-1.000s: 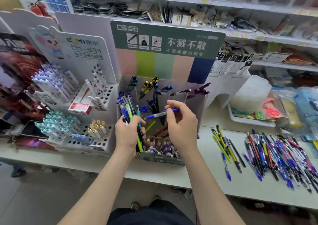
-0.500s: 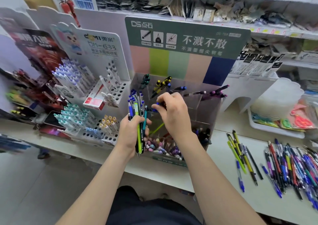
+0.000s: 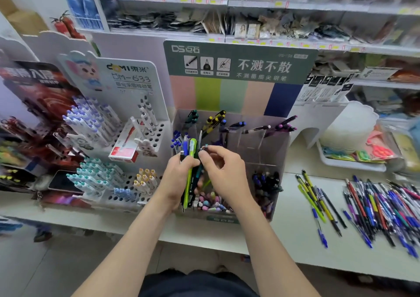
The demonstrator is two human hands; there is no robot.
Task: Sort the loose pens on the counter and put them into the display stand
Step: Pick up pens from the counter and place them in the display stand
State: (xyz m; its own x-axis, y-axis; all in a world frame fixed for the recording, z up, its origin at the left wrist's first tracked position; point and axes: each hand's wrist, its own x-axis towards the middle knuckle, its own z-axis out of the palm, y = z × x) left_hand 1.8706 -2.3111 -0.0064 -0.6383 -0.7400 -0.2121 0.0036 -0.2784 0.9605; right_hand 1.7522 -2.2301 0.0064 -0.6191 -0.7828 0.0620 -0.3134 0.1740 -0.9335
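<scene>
My left hand (image 3: pixel 176 179) grips a bundle of pens (image 3: pixel 189 167), blue, lime green and teal, upright in front of the clear display stand (image 3: pixel 268 144). My right hand (image 3: pixel 223 171) pinches the top of one pen in that bundle with thumb and forefinger. The stand's back compartments hold green, yellow, blue and purple pens; its front compartments hold dark pens and pastel caps. A large heap of loose pens (image 3: pixel 381 208) lies on the white counter (image 3: pixel 295 246) at the right, with a smaller group of yellow, black and blue pens (image 3: pixel 318 203) beside it.
A white pegboard pen rack (image 3: pixel 118 142) with blue, teal and yellow pens stands left of the clear stand. A white tray (image 3: pixel 350 160) with plastic items sits at the back right. Store shelves fill the background.
My right hand has put the blue pen into the stand, drawn back toward me and now pinches a pen in the bundle held by my left hand. The view has shifted slightly.
</scene>
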